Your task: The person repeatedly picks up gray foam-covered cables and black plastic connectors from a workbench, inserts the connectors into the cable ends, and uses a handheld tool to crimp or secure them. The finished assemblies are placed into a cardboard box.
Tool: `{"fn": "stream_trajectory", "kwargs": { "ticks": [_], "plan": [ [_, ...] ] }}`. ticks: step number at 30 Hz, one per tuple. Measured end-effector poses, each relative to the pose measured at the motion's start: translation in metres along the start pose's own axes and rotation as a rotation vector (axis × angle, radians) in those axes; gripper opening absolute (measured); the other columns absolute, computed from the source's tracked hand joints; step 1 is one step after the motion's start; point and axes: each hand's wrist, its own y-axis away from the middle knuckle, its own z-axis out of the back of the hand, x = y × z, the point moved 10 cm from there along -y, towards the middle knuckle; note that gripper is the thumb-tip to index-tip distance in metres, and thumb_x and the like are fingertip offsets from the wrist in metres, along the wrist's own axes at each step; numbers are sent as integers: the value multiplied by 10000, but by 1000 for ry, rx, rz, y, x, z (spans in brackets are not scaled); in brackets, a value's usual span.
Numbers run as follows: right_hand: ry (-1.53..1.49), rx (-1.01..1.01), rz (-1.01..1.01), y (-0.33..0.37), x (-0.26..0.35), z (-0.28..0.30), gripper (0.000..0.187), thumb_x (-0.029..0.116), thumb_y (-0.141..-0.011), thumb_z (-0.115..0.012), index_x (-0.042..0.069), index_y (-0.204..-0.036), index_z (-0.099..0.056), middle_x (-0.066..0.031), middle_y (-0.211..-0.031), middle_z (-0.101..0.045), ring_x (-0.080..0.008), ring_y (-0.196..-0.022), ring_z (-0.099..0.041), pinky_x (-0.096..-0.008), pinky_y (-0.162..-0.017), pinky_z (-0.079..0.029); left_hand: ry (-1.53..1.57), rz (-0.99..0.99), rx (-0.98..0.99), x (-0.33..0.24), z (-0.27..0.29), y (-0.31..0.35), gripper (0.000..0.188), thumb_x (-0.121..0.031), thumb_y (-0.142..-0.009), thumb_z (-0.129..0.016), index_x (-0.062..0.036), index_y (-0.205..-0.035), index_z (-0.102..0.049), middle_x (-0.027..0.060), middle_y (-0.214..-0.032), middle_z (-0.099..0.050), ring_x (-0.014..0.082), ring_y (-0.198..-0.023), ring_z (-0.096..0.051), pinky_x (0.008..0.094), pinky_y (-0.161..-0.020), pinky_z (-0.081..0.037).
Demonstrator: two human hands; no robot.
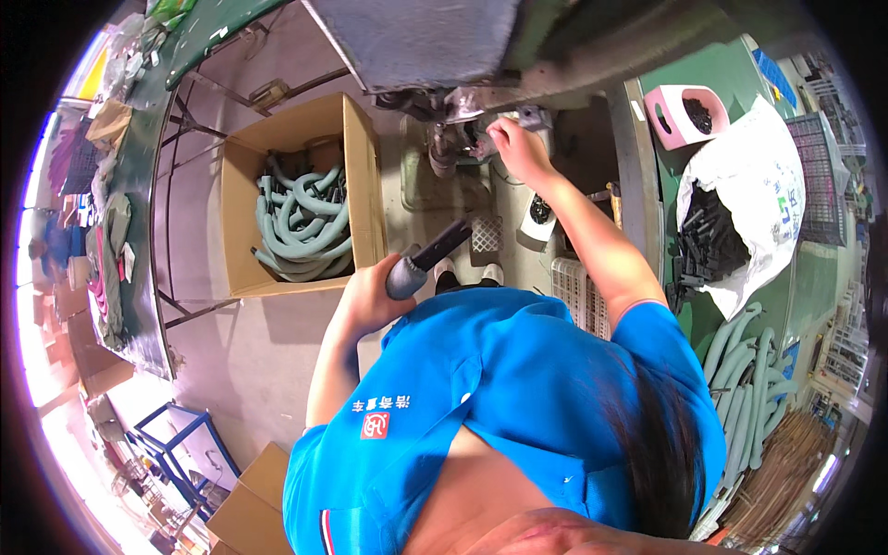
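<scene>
My left hand [368,294] is wrapped round a grey tube [407,276] in front of my body. From the tube's far end a flat black end piece [446,245] points up and to the right. My right hand [520,153] reaches forward to the metal working head of a machine [453,148]. Its fingers are curled closed, and what they hold, if anything, is hidden. The machine's large grey housing [425,42] overhangs this spot. To the left of my left hand stands an open cardboard box [368,185] with several curved grey-green tubes [305,222] in it.
On the green table [795,291] at right lie an open white sack [763,162] of black parts [712,242], a pink bin [661,109] with small black pieces, and a pile of grey-green tubes [745,388]. A patterned foot pedal [486,236] is on the floor by my feet.
</scene>
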Motion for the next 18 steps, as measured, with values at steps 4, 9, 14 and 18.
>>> {"fn": "stream_trajectory", "kwargs": {
  "ticks": [4, 9, 14, 18],
  "plan": [
    [-60, -42, -143, -50, -32, -38, 346, 278, -906, -528, 35, -1151, -551, -201, -1067, -606, -351, -944, -588, -401, -826, -467, -5, 105, -32, 20, 12, 10, 375, -159, -612, -698, -43, -948, -580, 205, -776, -622, 393, -795, -619, 432, -706, -483],
    [-282, -47, -376, -58, -80, -88, 323, 248, -883, -520, 32, -1119, -562, -176, -1070, -608, -304, -944, -574, -417, -861, -437, 59, 111, -73, 33, 19, 17, 316, -125, -644, -673, -25, -927, -573, 173, -751, -630, 306, -715, -637, 364, -683, -487],
    [149, -98, -140, -67, -133, -92, 361, 275, -871, -528, 68, -1164, -559, -198, -1198, -556, -339, -1076, -525, -430, -927, -410, 75, 41, -74, 27, 30, 9, 366, -133, -648, -685, -9, -975, -578, 169, -752, -625, 275, -699, -629, 358, -693, -491],
    [188, -88, -2, -72, -107, -63, 489, 374, -947, -406, -4, -1247, -479, -239, -1287, -481, -346, -1203, -446, -429, -1007, -347, 80, -42, -78, 18, 37, -2, 379, -138, -644, -692, -5, -980, -577, 164, -753, -626, 255, -695, -627, 352, -695, -493]
  ]
}}
